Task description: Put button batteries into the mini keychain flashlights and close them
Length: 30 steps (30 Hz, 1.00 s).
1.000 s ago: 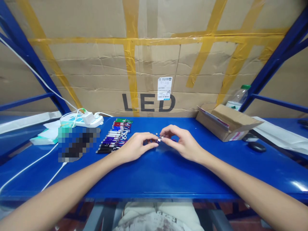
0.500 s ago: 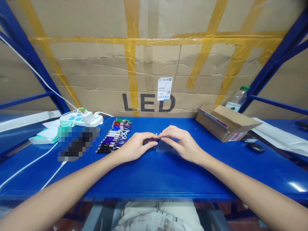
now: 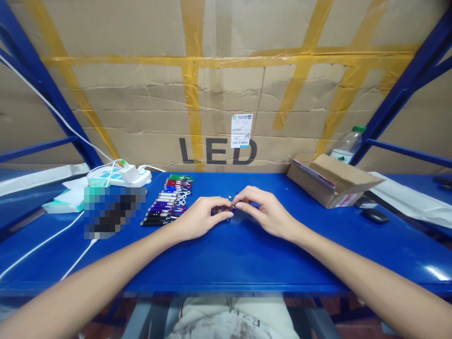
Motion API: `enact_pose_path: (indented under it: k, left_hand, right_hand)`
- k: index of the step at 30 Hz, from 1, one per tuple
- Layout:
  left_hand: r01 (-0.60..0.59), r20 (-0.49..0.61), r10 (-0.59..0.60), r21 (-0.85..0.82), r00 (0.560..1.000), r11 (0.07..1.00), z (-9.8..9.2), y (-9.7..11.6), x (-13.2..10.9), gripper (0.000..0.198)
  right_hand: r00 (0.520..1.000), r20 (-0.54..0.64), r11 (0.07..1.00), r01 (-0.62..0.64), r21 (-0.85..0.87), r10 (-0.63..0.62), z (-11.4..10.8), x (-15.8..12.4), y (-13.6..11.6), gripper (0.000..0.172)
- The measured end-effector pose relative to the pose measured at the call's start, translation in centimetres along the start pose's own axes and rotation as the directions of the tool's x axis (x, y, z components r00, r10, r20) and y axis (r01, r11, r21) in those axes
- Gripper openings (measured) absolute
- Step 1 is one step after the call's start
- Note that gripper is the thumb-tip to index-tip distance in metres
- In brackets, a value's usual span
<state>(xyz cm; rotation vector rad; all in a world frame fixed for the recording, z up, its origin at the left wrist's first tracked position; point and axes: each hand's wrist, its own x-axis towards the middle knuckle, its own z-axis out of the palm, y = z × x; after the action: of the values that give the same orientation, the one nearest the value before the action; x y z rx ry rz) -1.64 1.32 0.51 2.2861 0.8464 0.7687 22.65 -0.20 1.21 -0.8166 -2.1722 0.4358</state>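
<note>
My left hand [image 3: 204, 217] and my right hand [image 3: 265, 210] meet fingertip to fingertip over the middle of the blue table. Both pinch a small dark purple piece [image 3: 233, 208], mostly covered by my fingers; its exact kind is hard to make out. A tiny silvery part [image 3: 229, 197] shows just beyond the fingertips. Left of my left hand lies a row of pen-shaped keychain flashlights [image 3: 165, 203] with clips, in green, red, blue, silver, purple and black. My left forearm passes close to the black ones at the near end.
On the left are a white power strip [image 3: 141, 177] with cables, a tissue pack [image 3: 63, 201] and a blurred-out dark item [image 3: 115, 214]. An open cardboard box [image 3: 326, 188], a bottle [image 3: 348, 146] and a black mouse [image 3: 375, 215] stand right. Behind rises a cardboard wall [image 3: 151, 108].
Both hands stay at the same spot with their fingers slightly shifted around the small purple piece. The tiny silvery part shows a little more clearly beyond the fingertips.
</note>
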Motion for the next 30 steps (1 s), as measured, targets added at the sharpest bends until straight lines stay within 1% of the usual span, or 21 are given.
enact_pose_path:
  k: [4, 6, 10, 12, 15, 16, 18, 20, 23, 25, 27, 30]
  left_hand:
    - [0.035, -0.022, -0.035, -0.023, 0.999, 0.999, 0.0, -0.1, 0.0, 0.023]
    - [0.049, -0.032, -0.05, -0.039, 0.998, 0.998, -0.1, -0.1, 0.1, 0.025]
    - [0.061, -0.024, -0.063, -0.07, 0.998, 0.996, -0.1, -0.2, 0.1, 0.026]
    - [0.08, -0.019, -0.082, -0.078, 0.996, 0.994, -0.1, -0.2, 0.2, 0.027]
    - [0.1, -0.024, -0.102, -0.077, 0.994, 0.992, -0.1, -0.2, 0.2, 0.028]
    - [0.105, -0.026, -0.107, -0.071, 0.994, 0.992, -0.1, -0.3, 0.2, 0.028]
    - [0.115, -0.036, -0.117, -0.049, 0.992, 0.992, -0.1, -0.4, 0.2, 0.029]
    - [0.123, -0.051, -0.125, -0.025, 0.991, 0.992, -0.2, -0.6, 0.2, 0.031]
    - [0.117, -0.08, -0.117, 0.002, 0.99, 0.993, -0.3, -0.8, 0.3, 0.032]
    - [0.108, -0.093, -0.107, 0.014, 0.99, 0.994, -0.3, -0.9, 0.3, 0.033]
    - [0.099, -0.101, -0.097, 0.016, 0.99, 0.995, -0.4, -1.0, 0.3, 0.032]
    - [0.073, -0.102, -0.07, 0.022, 0.992, 0.997, -0.4, -1.2, 0.3, 0.029]
  right_hand:
    - [0.998, -0.044, 0.999, 0.044, -0.001, -0.044, -0.3, -0.1, -0.2, 0.013]
    - [0.995, -0.058, 0.996, 0.08, -0.031, -0.081, -0.4, -0.1, -0.3, 0.015]
    - [0.991, -0.023, 0.986, 0.132, -0.105, -0.135, -0.5, -0.2, -0.6, 0.02]
    - [0.993, -0.044, 0.987, 0.107, -0.116, -0.113, -0.5, -0.2, -0.6, 0.02]
    - [0.994, -0.108, 0.988, 0.01, -0.151, -0.027, -0.7, -0.1, 0.2, 0.016]
    - [0.994, -0.108, 0.982, -0.024, -0.187, 0.004, -0.9, 0.0, 0.6, 0.015]
    - [0.997, -0.056, 0.949, -0.074, -0.306, 0.06, -1.3, -0.1, 1.5, 0.013]
    - [0.992, 0.029, 0.898, -0.099, -0.43, 0.124, -1.6, -0.1, 2.2, 0.011]
    - [0.97, 0.135, 0.844, -0.104, -0.526, 0.204, -1.7, -0.2, 2.5, 0.009]
    - [0.957, 0.198, 0.843, -0.076, -0.532, 0.211, -1.6, -0.3, 2.2, 0.009]
    - [0.949, 0.256, 0.861, -0.03, -0.508, 0.185, -1.3, -0.3, 1.7, 0.008]
    - [0.947, 0.292, 0.894, 0.014, -0.448, 0.132, -1.1, -0.4, 1.4, 0.006]
